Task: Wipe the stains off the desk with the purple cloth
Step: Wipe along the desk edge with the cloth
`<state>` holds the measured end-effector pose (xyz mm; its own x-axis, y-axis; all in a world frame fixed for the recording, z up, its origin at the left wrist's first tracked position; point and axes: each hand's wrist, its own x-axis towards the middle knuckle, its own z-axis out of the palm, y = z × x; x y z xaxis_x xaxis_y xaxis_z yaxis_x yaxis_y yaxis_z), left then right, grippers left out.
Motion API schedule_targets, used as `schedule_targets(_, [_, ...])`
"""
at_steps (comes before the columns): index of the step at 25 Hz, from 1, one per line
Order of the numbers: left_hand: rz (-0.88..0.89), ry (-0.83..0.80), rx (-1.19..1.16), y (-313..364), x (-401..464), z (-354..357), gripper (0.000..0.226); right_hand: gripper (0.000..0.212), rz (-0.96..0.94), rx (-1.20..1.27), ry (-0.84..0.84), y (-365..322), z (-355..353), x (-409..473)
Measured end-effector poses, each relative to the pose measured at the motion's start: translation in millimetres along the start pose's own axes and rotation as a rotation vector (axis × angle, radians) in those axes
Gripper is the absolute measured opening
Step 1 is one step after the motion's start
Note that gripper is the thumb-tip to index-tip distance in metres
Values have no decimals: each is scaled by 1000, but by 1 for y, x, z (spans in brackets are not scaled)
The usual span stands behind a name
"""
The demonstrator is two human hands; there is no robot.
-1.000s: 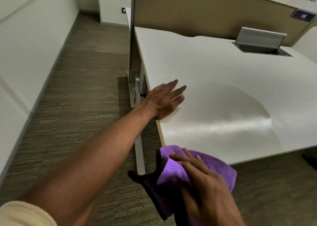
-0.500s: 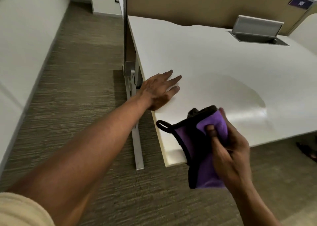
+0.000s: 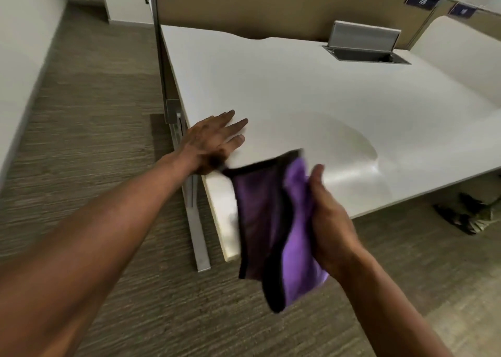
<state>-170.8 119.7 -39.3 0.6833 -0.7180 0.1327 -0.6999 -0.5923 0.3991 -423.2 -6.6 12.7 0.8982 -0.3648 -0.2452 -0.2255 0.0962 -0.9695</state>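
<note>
The white desk [image 3: 311,91] fills the upper right of the head view, with its near left corner in front of me. My left hand [image 3: 214,142] rests flat on the desk's left edge, fingers straight. My right hand [image 3: 329,218] grips the purple cloth [image 3: 268,221], which has a black border. The cloth hangs open and blurred in front of the desk's near corner, lifted off the surface. I make out no distinct stains on the desktop from here.
A grey cable hatch [image 3: 364,43] stands open at the back of the desk, against a tan partition [image 3: 244,7]. The desk's metal leg [image 3: 196,229] drops to the striped carpet. Dark footwear [image 3: 461,215] lies under the desk at right. A white wall runs along the left.
My right hand lifted the cloth from the desk's near corner and the cloth has unfolded, now hanging down. My left hand stayed flat on the desk edge.
</note>
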Motion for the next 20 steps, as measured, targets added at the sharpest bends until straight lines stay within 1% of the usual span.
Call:
schedule_targets(1, [-5, -4, -7, 1, 0, -1, 66, 74, -91, -344, -67, 5, 13, -4])
schedule_targets(2, [-7, -5, -12, 1, 0, -2, 65, 74, -220, -697, -125, 15, 24, -6])
schedule_targets(3, [-4, -4, -10, 1, -1, -3, 64, 71, -350, -1016, -125, 25, 32, -6])
schedule_targets(4, [1, -1, -7, 1, -2, -3, 63, 68, -406, -1209, -84, 31, 38, -6])
schedule_targets(5, [5, 6, -5, 2, -2, -3, 63, 68, -416, -1291, -39, 32, 41, -7])
schedule_targets(7, [3, 12, -10, 2, -2, -3, 64, 81, -429, -1303, -44, 33, 40, -9])
schedule_targets(8, [1, 8, -13, 2, -2, -2, 65, 89, -488, -1317, -53, 36, 38, -12])
schedule_targets(9, [0, 5, -17, 3, -2, -2, 65, 92, -553, -1327, -50, 39, 38, -17])
schedule_targets(13, [-4, 12, -11, -1, -4, -2, 63, 79, -693, -1236, 38, 73, 50, -46])
schedule_targets(15, [1, 1, 6, 1, -4, -2, 63, 75, -723, -1256, 81, 80, 52, -47])
schedule_targets(17, [-4, -9, 11, 0, -3, -1, 67, 72, -652, -1279, 164, 67, 63, -31])
schedule_targets(19, [-14, -5, -35, 0, -3, 0, 74, 71, -468, -1230, 234, 49, 85, -11])
schedule_targets(20, [-11, 5, -41, 0, -2, 0, 77, 72, -401, -1210, 226, 41, 98, -3])
